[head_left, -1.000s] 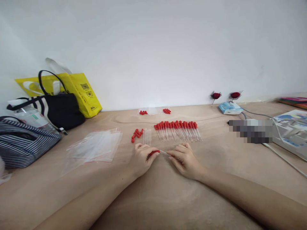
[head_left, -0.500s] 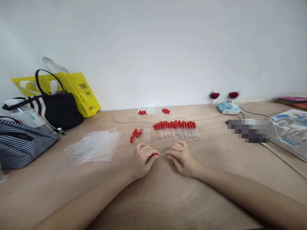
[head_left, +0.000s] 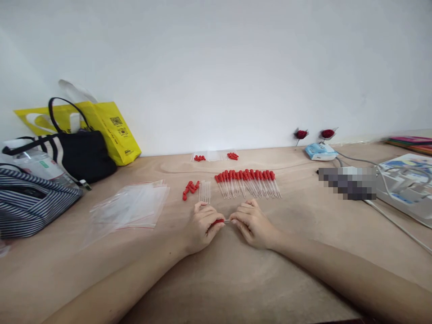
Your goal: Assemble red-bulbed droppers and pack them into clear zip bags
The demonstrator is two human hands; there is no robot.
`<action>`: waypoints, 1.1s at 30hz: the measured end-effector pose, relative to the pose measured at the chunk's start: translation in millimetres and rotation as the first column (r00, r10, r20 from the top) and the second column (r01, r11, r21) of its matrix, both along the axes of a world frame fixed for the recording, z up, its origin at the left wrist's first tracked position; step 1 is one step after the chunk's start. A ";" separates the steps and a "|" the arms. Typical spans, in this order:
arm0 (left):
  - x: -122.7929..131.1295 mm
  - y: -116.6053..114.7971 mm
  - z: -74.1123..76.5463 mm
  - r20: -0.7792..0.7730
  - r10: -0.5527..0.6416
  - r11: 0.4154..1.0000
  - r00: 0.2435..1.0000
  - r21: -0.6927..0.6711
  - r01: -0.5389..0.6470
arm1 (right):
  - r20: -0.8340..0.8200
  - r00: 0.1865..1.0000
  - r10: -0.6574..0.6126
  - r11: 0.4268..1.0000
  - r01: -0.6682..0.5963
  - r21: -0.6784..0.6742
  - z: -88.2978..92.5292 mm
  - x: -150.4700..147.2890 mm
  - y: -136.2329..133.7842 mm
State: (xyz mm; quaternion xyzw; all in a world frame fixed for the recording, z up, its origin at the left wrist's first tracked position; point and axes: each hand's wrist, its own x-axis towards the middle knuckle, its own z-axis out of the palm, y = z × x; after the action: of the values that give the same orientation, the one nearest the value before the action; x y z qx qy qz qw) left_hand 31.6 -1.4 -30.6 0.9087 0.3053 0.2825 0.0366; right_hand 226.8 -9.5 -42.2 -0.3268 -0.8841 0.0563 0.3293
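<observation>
My left hand (head_left: 201, 225) pinches a small red rubber bulb (head_left: 218, 221) low over the wooden table (head_left: 216, 279). My right hand (head_left: 252, 223) pinches a thin clear glass tube (head_left: 227, 220) whose end meets that bulb. The fingertips of both hands nearly touch. Just beyond them lies a row of several finished droppers with red bulbs (head_left: 248, 183). To its left are a bundle of bare clear tubes (head_left: 204, 191) and a small heap of loose red bulbs (head_left: 190, 188).
Clear zip bags (head_left: 130, 206) lie at the left. Further left stand a striped bag (head_left: 30, 204), a black handbag (head_left: 84, 153) and a yellow bag (head_left: 114, 128). More red bulbs in packets (head_left: 216, 156) sit by the wall. Cables and white devices (head_left: 401, 184) fill the right side.
My hands have drawn closer together, and less of the clear tube shows between them now. The bulb and tube sit a little lower and nearer me.
</observation>
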 end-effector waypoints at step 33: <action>-57.5 49.4 3.6 0.050 0.669 0.743 0.741 -0.073 -0.665 | 0.252 0.781 -0.572 0.780 0.613 -0.129 17.5 -87.0 94.5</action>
State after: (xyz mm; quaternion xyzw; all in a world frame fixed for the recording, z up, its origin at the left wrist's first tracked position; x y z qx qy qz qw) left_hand -25.9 48.0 -26.9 0.7272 0.6155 0.3020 -0.0329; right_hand 139.8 84.9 -24.8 -0.6250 -0.7533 0.0069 0.2047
